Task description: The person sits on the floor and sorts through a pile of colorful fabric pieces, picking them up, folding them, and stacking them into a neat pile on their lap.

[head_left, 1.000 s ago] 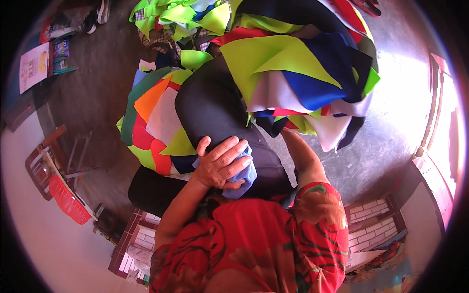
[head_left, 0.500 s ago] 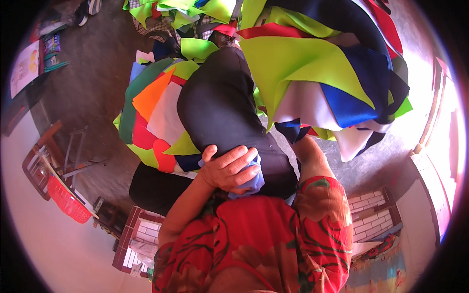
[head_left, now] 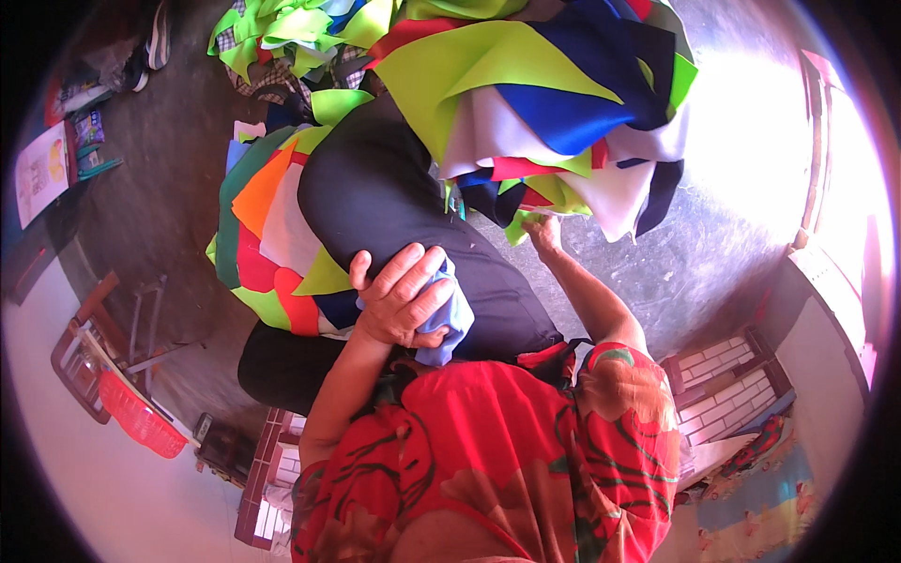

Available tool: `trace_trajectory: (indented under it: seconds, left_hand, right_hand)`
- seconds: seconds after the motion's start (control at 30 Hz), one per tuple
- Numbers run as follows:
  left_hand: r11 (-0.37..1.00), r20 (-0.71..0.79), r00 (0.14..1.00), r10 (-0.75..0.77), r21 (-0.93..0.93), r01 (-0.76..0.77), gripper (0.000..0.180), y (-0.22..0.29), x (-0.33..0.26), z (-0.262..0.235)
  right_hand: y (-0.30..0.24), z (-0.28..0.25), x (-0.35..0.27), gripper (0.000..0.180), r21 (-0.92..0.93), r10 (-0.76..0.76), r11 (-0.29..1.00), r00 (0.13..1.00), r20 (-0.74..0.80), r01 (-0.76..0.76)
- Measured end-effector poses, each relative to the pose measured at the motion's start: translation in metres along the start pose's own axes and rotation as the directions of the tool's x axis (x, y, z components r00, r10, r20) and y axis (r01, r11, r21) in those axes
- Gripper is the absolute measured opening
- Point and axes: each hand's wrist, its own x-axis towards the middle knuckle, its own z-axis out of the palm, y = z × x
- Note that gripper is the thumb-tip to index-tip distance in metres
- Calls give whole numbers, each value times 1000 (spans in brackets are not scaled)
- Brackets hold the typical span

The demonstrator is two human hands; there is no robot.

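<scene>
I am seeing the left hand [head_left: 402, 298] closing on a soft blue cloth [head_left: 449, 314] lying on the black lap [head_left: 394, 202], while the right hand [head_left: 542, 230] is pinching a hanging bundle of bright smooth cloth pieces [head_left: 554, 103] above the grey floor [head_left: 694, 244].

The person's left hand [head_left: 402, 298] lies at the middle of the view, on a folded cloth [head_left: 449, 314] that rests on the lap [head_left: 404, 216]. At two o'clock from it, the right hand [head_left: 542, 230] reaches up and touches the underside of a big bundle of cloth pieces [head_left: 554, 103], which hangs at twelve to one o'clock, over the far end of the lap. A stack of cloth pieces [head_left: 267, 235] lies on the floor at ten o'clock, just beside the lap. Another heap of cloth [head_left: 282, 33] sits behind it at eleven o'clock. A stool [head_left: 108, 357] stands at eight o'clock, well apart. A brick ledge [head_left: 723, 375] lies at four o'clock.
</scene>
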Motion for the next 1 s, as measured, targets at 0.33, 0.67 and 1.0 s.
trace_trajectory:
  seconds: [0.33,0.67,1.0]
  left_hand:
    - [999,20,1000,-25,31,24,44,8,7,-1]
    - [996,87,994,-64,72,58,44,11,8,-8]
    - [996,67,995,-75,42,73,44,13,14,-7]
  right_hand:
    - [53,-7,29,21,-657,-158,700,957,241,281]
    - [19,0,67,27,-661,-212,537,842,496,525]
    - [-22,28,96,33,-592,-234,482,746,623,645]
